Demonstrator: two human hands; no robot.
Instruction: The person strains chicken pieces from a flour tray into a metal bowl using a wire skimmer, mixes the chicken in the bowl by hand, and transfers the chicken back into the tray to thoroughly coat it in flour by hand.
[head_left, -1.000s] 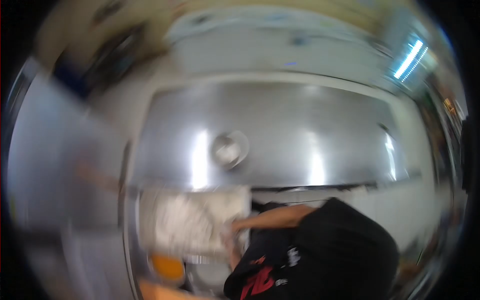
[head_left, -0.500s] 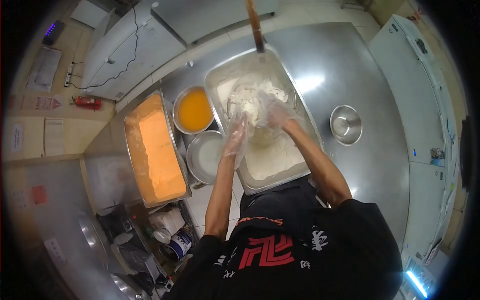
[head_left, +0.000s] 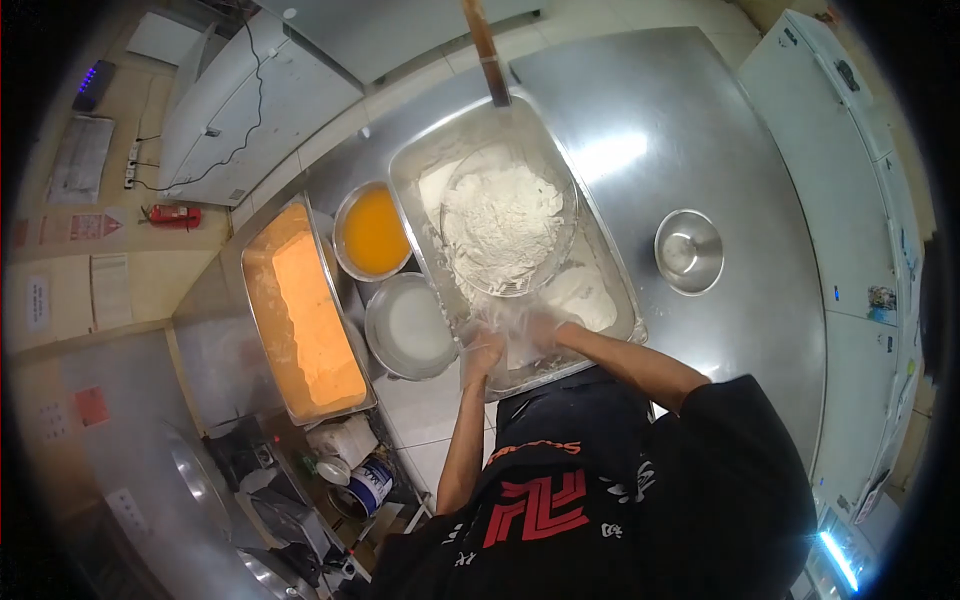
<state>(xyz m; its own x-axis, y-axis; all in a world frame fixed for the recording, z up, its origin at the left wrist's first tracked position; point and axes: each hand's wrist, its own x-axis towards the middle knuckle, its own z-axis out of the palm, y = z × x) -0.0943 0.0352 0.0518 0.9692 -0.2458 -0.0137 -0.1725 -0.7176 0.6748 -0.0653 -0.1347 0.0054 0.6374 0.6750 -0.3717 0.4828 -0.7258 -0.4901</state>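
A large metal tray [head_left: 410, 190] of white flour lies in front of me. In its far part rests a wire basket [head_left: 573, 222] heaped with white, floury pieces [head_left: 508, 218]. Both hands wear clear plastic gloves dusted with flour. At the tray's near left part is my left hand [head_left: 482, 343], and close to its right my right hand [head_left: 543, 328]; both are just below the basket's near edge. The fingers of both are smeared by motion, and I cannot make out whether they hold anything.
Left of the tray stand a bowl of orange liquid [head_left: 376, 232], a bowl of whitish liquid [head_left: 410, 325] and a tray of orange powder [head_left: 318, 330]. A small metal bowl [head_left: 689, 252] sits on the steel table [head_left: 740, 330] at the right. A wooden handle [head_left: 484, 45] rises behind the flour tray.
Both hands have moved from over the basket toward me, down to the tray's near part. The heaped basket now shows uncovered. The whole view has shifted slightly.
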